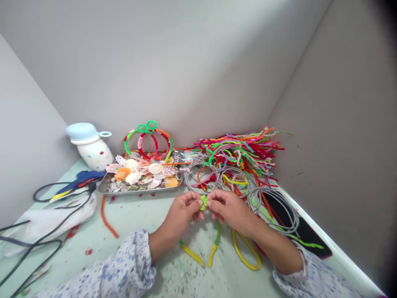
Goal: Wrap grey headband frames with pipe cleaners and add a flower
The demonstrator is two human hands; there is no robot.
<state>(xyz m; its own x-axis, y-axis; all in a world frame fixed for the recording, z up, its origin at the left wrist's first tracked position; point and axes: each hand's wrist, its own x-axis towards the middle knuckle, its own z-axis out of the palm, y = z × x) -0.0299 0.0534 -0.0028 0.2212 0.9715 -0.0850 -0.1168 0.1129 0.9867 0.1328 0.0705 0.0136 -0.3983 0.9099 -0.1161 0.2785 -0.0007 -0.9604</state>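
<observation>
Near the middle of the table, my left hand pinches the left side of a small bright green fuzzy piece. My right hand grips the same piece from the right, its thumb and index finger closed on it. The two hands almost touch. Below them hangs or lies a curved band wrapped in green and yellow fuzzy stem, with its two yellow ends close together; its upper part is hidden behind my hands. A yellow loop lies under my right forearm.
A metal tray of shells sits behind left, with wrapped hoops on it. A white bottle, blue-handled pliers and cables are at left. Coiled grey wires, a black flat object and many colourful stems are at right.
</observation>
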